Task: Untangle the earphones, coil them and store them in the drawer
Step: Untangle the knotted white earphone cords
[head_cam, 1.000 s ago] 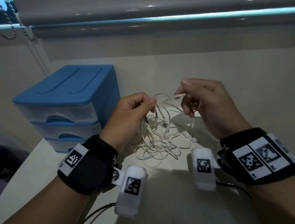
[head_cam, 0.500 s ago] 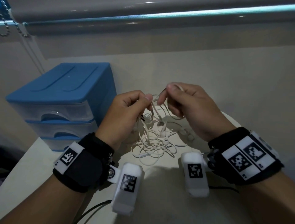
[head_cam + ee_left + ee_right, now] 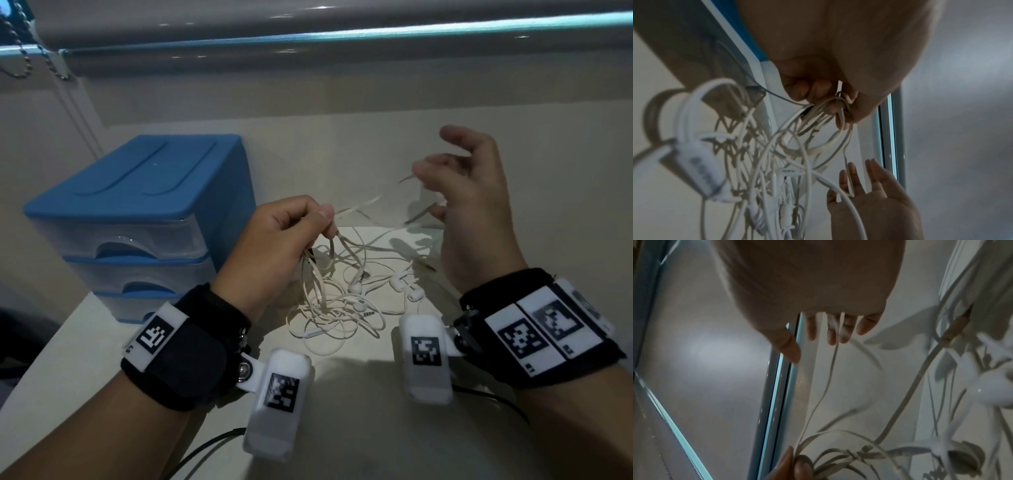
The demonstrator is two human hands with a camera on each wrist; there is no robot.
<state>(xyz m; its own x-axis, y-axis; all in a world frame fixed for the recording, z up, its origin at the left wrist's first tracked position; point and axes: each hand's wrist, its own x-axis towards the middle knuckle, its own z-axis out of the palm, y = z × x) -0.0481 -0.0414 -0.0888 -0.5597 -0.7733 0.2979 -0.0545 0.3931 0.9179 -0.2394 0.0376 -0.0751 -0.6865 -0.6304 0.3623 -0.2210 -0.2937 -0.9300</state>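
The white earphones [image 3: 342, 308] lie in a tangled heap on the table, with a few strands lifted. My left hand [image 3: 325, 222] pinches several strands between thumb and forefinger above the heap; the left wrist view shows that pinch [image 3: 838, 110] on looped cable [image 3: 777, 154]. My right hand [image 3: 442, 178] is raised to the right, blurred, with spread fingers [image 3: 830, 335]. A thin strand [image 3: 826, 386] runs between those fingers back to the left hand. The blue drawer unit [image 3: 137, 192] stands at the left with its translucent drawers pushed in.
The earphones' inline remote [image 3: 318, 331] and earbuds [image 3: 416, 294] lie in the heap. The pale table [image 3: 342, 428] reaches to a wall and a window sill [image 3: 308, 37] behind. A bead chain [image 3: 20, 58] hangs at the top left. Black wrist-camera leads trail near the front edge.
My right hand has moved up and to the right, away from the left hand, and its fingers have spread. A strand now stretches between the two hands. The left hand keeps its pinch.
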